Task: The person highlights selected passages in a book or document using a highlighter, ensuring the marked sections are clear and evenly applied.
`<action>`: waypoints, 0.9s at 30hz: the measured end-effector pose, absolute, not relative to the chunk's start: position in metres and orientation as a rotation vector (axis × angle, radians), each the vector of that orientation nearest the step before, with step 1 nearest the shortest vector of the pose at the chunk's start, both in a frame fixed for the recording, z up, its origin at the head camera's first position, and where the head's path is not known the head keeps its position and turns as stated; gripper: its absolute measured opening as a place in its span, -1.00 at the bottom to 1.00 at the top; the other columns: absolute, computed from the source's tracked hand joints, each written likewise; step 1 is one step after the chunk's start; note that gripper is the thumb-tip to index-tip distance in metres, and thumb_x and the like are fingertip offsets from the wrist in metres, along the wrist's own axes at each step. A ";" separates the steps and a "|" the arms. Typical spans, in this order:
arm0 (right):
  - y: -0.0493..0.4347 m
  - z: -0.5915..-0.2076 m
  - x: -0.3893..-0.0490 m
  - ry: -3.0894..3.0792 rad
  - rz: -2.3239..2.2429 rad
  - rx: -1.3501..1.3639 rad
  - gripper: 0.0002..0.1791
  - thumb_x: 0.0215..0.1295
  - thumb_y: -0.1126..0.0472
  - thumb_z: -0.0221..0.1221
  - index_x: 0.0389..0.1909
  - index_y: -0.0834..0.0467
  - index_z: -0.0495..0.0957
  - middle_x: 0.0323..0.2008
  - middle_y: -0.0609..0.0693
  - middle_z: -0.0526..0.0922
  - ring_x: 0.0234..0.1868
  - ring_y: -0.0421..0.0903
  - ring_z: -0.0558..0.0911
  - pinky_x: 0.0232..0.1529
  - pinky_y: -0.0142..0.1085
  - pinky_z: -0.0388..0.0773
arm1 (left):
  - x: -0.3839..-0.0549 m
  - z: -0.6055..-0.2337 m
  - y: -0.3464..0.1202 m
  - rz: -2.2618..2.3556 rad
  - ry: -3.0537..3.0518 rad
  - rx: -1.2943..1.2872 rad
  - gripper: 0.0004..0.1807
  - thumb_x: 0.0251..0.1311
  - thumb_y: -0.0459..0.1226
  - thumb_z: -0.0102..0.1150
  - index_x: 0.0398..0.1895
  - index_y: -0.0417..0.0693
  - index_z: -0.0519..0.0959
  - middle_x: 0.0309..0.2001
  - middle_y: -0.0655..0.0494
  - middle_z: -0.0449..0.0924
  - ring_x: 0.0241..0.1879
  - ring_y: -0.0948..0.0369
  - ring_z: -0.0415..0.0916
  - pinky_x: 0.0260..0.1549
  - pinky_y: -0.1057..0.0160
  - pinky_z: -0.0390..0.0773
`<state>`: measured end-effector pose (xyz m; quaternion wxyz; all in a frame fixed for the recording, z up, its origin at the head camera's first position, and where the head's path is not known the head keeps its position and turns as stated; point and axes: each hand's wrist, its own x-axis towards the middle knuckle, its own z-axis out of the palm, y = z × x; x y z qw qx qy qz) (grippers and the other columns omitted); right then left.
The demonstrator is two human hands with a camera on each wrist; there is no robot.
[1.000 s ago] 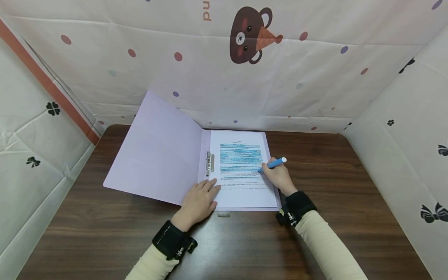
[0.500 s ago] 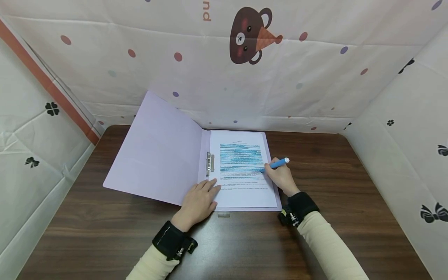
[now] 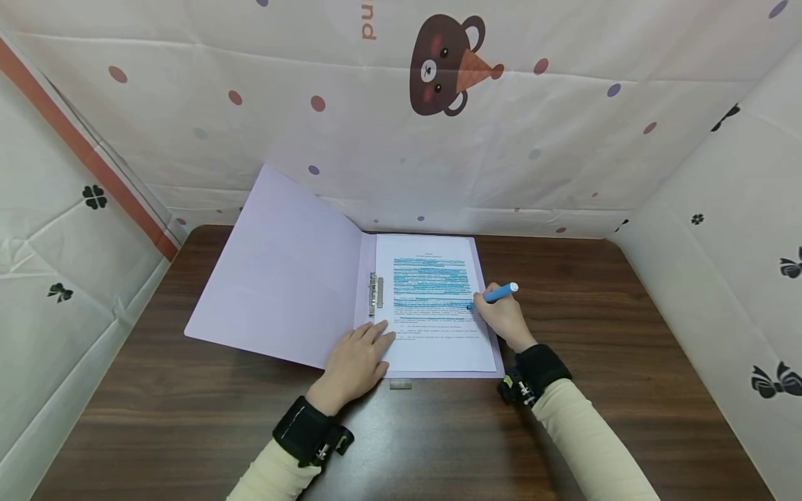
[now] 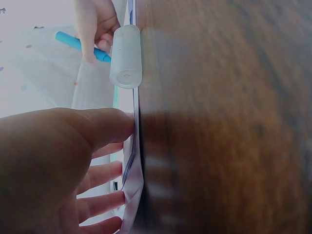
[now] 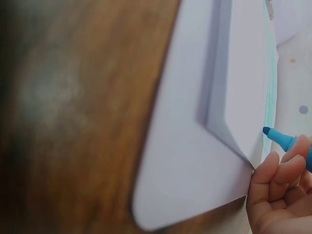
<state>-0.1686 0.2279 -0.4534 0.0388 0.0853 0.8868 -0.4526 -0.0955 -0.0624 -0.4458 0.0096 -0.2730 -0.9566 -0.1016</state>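
A lilac folder [image 3: 282, 271] lies open on the table, a sheet of printed paper [image 3: 438, 355] in its right half. Blue-green highlighting covers most of the upper and middle lines of text. My right hand [image 3: 506, 323] pinches a blue marker [image 3: 498, 293], its dark tip [image 5: 266, 130] at the right end of a line; the wrist view shows the fingers curled round the barrel. With fingers spread, my left hand [image 3: 354, 365] rests on the lower left of the sheet and the folder's spine. In the left wrist view the thumb [image 4: 109, 127] is along the folder's near edge.
A metal clip [image 3: 372, 293] sits on the folder's spine. Just in front of the folder's near edge lies a small whitish cylinder [image 4: 126, 56]. Around the brown wooden table [image 3: 595, 299] hang printed white cloth sheets [image 3: 351, 139], close behind the folder.
Over the first half second my right hand slid slightly right with the marker along the line; since then it has stayed put. The left hand has not moved.
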 end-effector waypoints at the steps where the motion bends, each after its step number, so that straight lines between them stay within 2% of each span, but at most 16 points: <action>1: 0.228 -0.453 -0.168 2.719 -1.390 0.258 -0.70 0.28 0.10 -0.01 -0.53 0.20 0.22 -0.64 -0.01 0.22 -0.64 -0.13 0.23 -0.68 -0.40 0.12 | -0.095 -0.446 -0.062 -0.315 -2.987 -0.853 -0.48 0.11 -0.13 0.18 0.17 -0.03 0.45 0.26 -0.02 0.34 0.21 -0.01 0.30 0.16 -0.02 0.31; 7: 0.229 -0.453 -0.167 2.685 -1.440 0.288 -0.70 0.30 0.07 -0.01 -0.50 0.20 0.26 -0.65 0.01 0.36 -0.63 -0.11 0.26 -0.65 -0.39 0.16 | -0.095 -0.446 -0.063 -0.338 -2.985 -0.853 -0.49 0.11 -0.14 0.18 0.17 -0.04 0.45 0.26 -0.03 0.34 0.21 -0.03 0.30 0.16 -0.04 0.31; 21: 0.231 -0.452 -0.164 2.622 -1.563 0.312 -0.66 0.33 0.01 0.00 -0.47 0.21 0.32 -0.64 -0.02 0.39 -0.58 -0.12 0.33 -0.57 -0.37 0.21 | -0.093 -0.442 -0.061 -0.303 -3.001 -0.850 -0.48 0.12 -0.14 0.17 0.18 -0.03 0.44 0.26 -0.03 0.33 0.21 -0.01 0.30 0.16 -0.03 0.31; 27: 0.231 -0.447 -0.164 2.616 -1.590 0.308 -0.67 0.32 0.02 0.01 -0.45 0.21 0.34 -0.59 0.09 0.45 -0.54 -0.08 0.40 -0.54 -0.37 0.27 | -0.094 -0.440 -0.059 -0.257 -2.996 -0.849 -0.49 0.11 -0.14 0.17 0.17 -0.03 0.45 0.25 -0.03 0.35 0.19 -0.01 0.32 0.13 -0.01 0.34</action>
